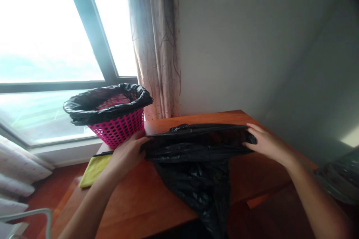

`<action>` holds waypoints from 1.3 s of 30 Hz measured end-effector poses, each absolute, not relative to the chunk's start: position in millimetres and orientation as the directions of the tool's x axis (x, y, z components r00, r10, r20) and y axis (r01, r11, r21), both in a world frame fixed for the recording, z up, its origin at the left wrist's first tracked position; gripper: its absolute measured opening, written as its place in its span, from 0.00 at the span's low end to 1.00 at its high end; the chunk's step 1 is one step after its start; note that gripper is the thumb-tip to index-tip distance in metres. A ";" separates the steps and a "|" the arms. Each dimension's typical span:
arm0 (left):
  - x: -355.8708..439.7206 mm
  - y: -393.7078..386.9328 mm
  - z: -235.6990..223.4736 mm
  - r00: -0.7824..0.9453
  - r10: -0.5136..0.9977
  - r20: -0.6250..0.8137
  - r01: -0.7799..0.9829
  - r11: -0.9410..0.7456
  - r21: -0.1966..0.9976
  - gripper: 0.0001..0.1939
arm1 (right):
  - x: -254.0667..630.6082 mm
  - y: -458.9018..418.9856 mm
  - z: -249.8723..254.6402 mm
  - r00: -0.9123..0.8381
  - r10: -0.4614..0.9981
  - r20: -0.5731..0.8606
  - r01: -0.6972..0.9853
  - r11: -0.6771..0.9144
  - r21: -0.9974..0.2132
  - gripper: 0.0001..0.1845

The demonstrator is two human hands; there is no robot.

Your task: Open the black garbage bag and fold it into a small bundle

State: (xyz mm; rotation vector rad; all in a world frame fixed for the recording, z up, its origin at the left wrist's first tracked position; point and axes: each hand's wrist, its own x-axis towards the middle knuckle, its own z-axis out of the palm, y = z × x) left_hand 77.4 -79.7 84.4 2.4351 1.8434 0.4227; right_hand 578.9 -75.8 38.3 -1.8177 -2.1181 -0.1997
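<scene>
A black plastic garbage bag [196,171] is stretched sideways between my two hands, its mouth held wide and its lower part hanging over the table's front edge. My left hand [130,153] is closed on the left end of the bag's rim. On the other end, my right hand [262,142] grips the rim with thumb and fingers. Just beyond my left hand stands a pink perforated wastebasket [120,129], with a black liner [86,106] folded over its rim. Inside it, some of the pink wall shows above the liner.
The wooden table [131,209] lies under the bag. A yellow cloth [97,170] with a dark edge is on its left side. Behind are a window [50,26], a curtain [157,44] and a grey wall [238,44]. Clear plastic [342,175] shows at far right.
</scene>
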 end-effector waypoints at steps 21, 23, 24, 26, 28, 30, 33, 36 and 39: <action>92.0 -38.8 93.9 0.301 0.859 0.415 0.619 -0.507 0.600 0.27 | 585.2 -56.9 127.0 -0.069 0.951 0.301 0.683 0.265 -0.681 0.25; 103.2 -25.1 103.9 0.242 0.855 0.458 0.591 -0.504 0.630 0.28 | 587.1 -40.0 147.3 -0.019 0.921 0.388 0.682 0.296 -0.668 0.24; 108.7 -20.3 110.0 0.207 0.853 0.480 0.586 -0.501 0.637 0.29 | 588.6 -32.5 156.4 0.016 0.898 0.440 0.693 0.307 -0.652 0.25; 118.3 -16.7 121.2 0.146 0.838 0.526 0.585 -0.502 0.637 0.31 | 591.8 -22.1 168.9 0.067 0.852 0.520 0.732 0.312 -0.605 0.27; 124.4 -21.7 127.0 0.161 0.825 0.541 0.602 -0.517 0.609 0.31 | 593.8 -21.0 171.5 0.040 0.844 0.535 0.810 0.286 -0.512 0.29; 125.6 -33.2 124.6 0.270 0.839 0.473 0.658 -0.520 0.545 0.29 | 592.0 -30.3 165.4 -0.045 0.865 0.500 0.899 0.253 -0.358 0.26; 119.3 -53.5 110.5 0.388 0.872 0.298 0.764 -0.485 0.425 0.24 | 576.3 -58.5 153.1 -0.119 0.830 0.545 0.964 0.229 -0.137 0.18; 109.4 -67.4 98.5 0.371 0.886 0.278 0.811 -0.455 0.368 0.21 | 541.7 -87.6 150.5 -0.138 0.667 0.732 0.965 0.256 -0.052 0.17; 106.1 -76.1 99.9 0.371 0.853 0.366 0.818 -0.487 0.307 0.19 | 497.3 -99.4 151.4 -0.262 0.660 0.704 0.900 0.430 -0.068 0.17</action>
